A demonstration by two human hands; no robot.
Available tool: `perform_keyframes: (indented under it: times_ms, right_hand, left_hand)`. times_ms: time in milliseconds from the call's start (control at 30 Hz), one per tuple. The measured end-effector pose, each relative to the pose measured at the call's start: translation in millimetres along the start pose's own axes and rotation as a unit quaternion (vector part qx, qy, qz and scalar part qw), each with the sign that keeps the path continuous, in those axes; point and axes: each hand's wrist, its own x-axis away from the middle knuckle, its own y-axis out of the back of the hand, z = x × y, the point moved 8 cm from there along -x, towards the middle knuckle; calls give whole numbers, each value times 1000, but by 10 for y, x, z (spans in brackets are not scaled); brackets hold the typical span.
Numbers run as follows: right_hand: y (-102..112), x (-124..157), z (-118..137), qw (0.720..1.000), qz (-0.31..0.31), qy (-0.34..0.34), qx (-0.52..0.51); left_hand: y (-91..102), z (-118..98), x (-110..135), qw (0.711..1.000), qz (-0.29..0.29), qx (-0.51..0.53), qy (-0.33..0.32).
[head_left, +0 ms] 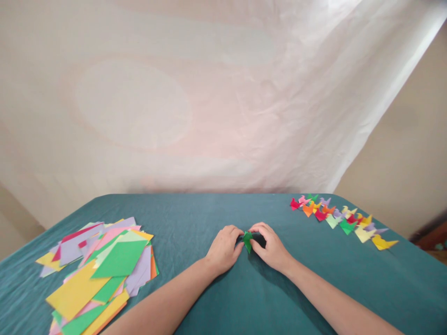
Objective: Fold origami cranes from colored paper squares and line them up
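A small folded green paper [247,241] is held between my two hands, just above the middle of the table. My left hand [225,249] pinches its left side with thumb and fingertips. From the other side, my right hand [270,246] grips it in the same way, fingers curled over the top and thumb below. The paper has a pointed lower end; its exact folded shape is too small to make out.
A teal cloth covers the table [195,214]. Loose sheets of coloured paper [120,258] lie in an overlapping heap at the left. Several folded paper birds [349,225] stand in slanting rows at the right. Behind the table hangs a pale sheet [209,93].
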Motion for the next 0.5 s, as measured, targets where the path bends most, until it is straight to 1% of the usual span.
perform_keyframes:
  times_ms: [500]
  right_hand:
    - [26, 2, 16, 1000, -11, 11, 0]
  left_hand:
    - [1, -10, 10, 1000, -12, 7, -11]
